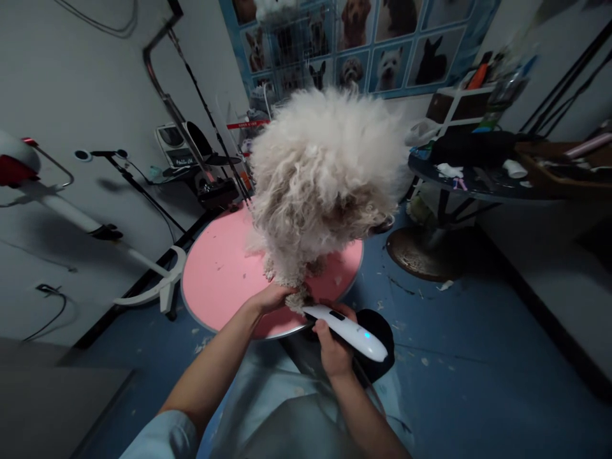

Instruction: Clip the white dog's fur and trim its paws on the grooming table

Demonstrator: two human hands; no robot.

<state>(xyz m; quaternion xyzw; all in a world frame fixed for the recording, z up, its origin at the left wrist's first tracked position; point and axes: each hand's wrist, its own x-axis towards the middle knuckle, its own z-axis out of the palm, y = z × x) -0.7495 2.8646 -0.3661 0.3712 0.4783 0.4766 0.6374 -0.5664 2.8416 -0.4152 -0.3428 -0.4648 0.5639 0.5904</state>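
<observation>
A fluffy, cream-white dog (315,166) sits on a round pink grooming table (215,268), its head turned to the right. My left hand (273,298) is closed around one of its front legs, near the paw (297,299), at the table's front edge. In my right hand (335,347) is a white hair clipper (354,331) with a small blue light lit on its body. The clipper's head is right at the paw; whether the blade touches the fur I cannot tell. Some of my left fingers are hidden behind the leg.
A dark round table (478,182) with scattered items stands on the right, on a heavy round base (421,255). To the left a white wheeled stand (157,287) leans along the wall. A grooming arm (165,95) rises behind the pink table. Fur bits lie on the blue floor (440,370).
</observation>
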